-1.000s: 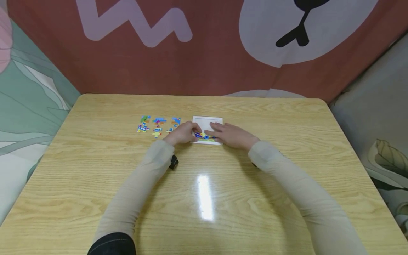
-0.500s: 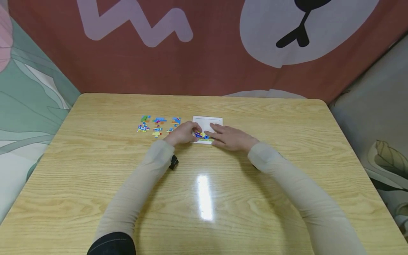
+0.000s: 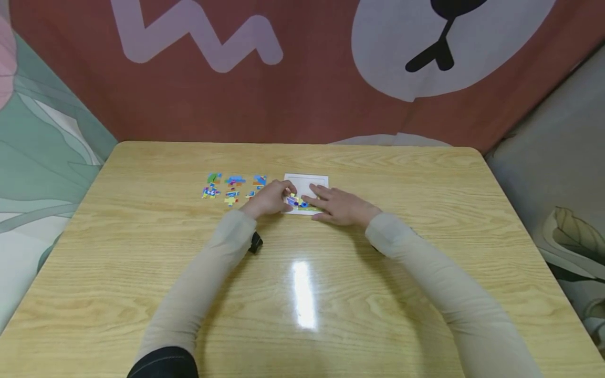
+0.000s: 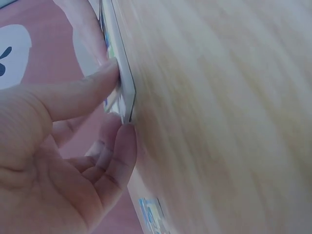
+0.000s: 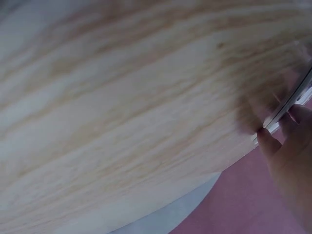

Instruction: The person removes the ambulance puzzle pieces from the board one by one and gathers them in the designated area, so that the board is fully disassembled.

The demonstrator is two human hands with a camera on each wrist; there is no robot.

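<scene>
A white puzzle tray [image 3: 304,181] lies on the table, with joined colourful puzzle pieces [image 3: 307,206] along its near side. My left hand [image 3: 271,198] is at the tray's left end, thumb and fingers curled about a puzzle piece [image 3: 291,201] there. In the left wrist view, the left thumb [image 4: 92,90] lies over the tray's rim [image 4: 127,87] and the fingertips [image 4: 126,139] sit right at its corner. My right hand [image 3: 342,205] rests with spread, fairly straight fingers over the tray's right part, partly covering the pieces; its thumb is by the near edge.
Several loose puzzle pieces [image 3: 231,181] lie in rows left of the tray, some close behind the left hand. The wooden table [image 3: 359,294] extends around them, up to a reddish patterned backdrop [image 3: 302,105] at the far edge.
The right hand has shifted slightly toward the near edge, its thumb now outside the tray. The piece at the left hand looks paler and tilted. The left hand has barely moved.
</scene>
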